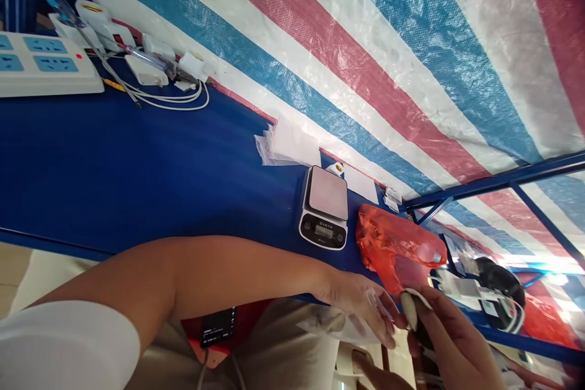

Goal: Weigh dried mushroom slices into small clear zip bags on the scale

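Seen from head height and tilted, a blue table runs below a wall of red, white and blue striped tarpaulin point(365, 61). Everything is placed here by the digital kitchen scale point(323, 208), which has a pale top and a black display. Far to the left of the scale lie a white power strip point(46, 64) with blue socket panels, several white charger adapters point(147, 70) and looped white cables point(169, 100). Nearer its left side, a stack of translucent white sheets point(287, 143) lies close to the tarpaulin. Just right of the scale is a crumpled orange-red plastic bag point(393, 250). Below the scale, the person's left arm reaches rightward from a white sleeve point(64, 350). The left hand point(361, 308) is partly open, with its fingers against a clear plastic bag point(338, 326), though whether it grips the bag cannot be told. Below and right of the scale, the right hand point(452, 341) is curled, pinching a pale oblong object point(409, 311) between its fingers, just beside the left hand.
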Action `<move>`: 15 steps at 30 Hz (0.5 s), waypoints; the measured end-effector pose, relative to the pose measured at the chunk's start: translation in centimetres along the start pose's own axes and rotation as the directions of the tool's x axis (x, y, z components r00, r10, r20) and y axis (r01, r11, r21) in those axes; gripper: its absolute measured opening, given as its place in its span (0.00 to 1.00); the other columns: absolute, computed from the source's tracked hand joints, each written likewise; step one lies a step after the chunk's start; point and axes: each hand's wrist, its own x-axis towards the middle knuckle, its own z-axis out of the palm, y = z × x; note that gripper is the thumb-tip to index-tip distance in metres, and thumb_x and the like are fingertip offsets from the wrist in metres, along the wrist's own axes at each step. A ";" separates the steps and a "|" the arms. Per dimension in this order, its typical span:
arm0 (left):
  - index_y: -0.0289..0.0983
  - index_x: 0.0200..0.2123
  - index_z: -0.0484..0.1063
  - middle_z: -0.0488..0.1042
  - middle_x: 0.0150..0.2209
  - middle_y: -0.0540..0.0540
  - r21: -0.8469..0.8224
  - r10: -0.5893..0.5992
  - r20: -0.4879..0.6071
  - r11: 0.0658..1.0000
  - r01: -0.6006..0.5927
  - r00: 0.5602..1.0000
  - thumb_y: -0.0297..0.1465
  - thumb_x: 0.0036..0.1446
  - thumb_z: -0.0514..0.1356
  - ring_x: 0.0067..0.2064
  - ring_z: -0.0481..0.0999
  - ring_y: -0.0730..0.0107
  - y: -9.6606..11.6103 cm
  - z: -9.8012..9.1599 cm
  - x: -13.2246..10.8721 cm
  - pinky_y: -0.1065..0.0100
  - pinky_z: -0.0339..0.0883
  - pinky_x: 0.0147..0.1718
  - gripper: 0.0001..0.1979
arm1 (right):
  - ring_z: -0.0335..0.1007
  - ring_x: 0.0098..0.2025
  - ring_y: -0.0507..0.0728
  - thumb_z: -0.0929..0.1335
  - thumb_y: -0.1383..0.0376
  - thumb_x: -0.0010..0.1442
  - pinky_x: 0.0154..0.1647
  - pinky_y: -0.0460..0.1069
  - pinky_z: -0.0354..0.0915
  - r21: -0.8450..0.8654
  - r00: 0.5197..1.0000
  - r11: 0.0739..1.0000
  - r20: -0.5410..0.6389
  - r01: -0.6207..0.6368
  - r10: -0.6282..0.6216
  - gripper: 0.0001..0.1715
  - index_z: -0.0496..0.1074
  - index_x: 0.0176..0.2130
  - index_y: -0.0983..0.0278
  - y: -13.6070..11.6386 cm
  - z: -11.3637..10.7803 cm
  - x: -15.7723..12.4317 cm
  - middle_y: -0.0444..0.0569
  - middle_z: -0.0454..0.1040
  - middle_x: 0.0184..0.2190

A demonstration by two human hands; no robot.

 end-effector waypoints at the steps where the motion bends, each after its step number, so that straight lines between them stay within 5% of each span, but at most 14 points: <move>1: 0.41 0.35 0.75 0.76 0.37 0.50 -0.019 0.006 0.014 1.000 -0.006 1.000 0.26 0.24 0.78 0.38 0.77 0.69 -0.1 -0.1 0.2 0.68 0.73 0.35 0.29 | 0.73 0.18 0.58 0.71 0.44 0.62 0.15 0.47 0.68 0.033 0.999 0.999 0.032 -0.043 0.042 0.27 0.77 0.52 0.59 -0.2 0.3 0.1 0.45 0.76 0.22; 7: 0.37 0.34 0.77 0.77 0.36 0.50 -0.061 0.017 0.100 0.998 -0.011 0.995 0.35 0.26 0.78 0.36 0.77 0.67 -1.2 -0.7 1.1 0.63 0.73 0.37 0.26 | 0.82 0.40 0.64 0.77 0.46 0.56 0.36 0.50 0.79 0.130 0.979 0.979 0.156 -0.155 0.134 0.28 0.77 0.48 0.61 -0.8 0.6 0.5 0.54 0.83 0.42; 15: 0.37 0.35 0.73 0.77 0.37 0.51 -0.099 -0.052 0.057 0.993 0.058 0.997 0.29 0.22 0.78 0.37 0.78 0.68 -1.0 -0.7 0.9 0.65 0.73 0.37 0.31 | 0.82 0.44 0.67 0.77 0.50 0.55 0.44 0.52 0.79 0.021 0.963 0.998 0.265 -0.060 0.053 0.24 0.81 0.46 0.62 0.1 -0.3 0.7 0.56 0.84 0.43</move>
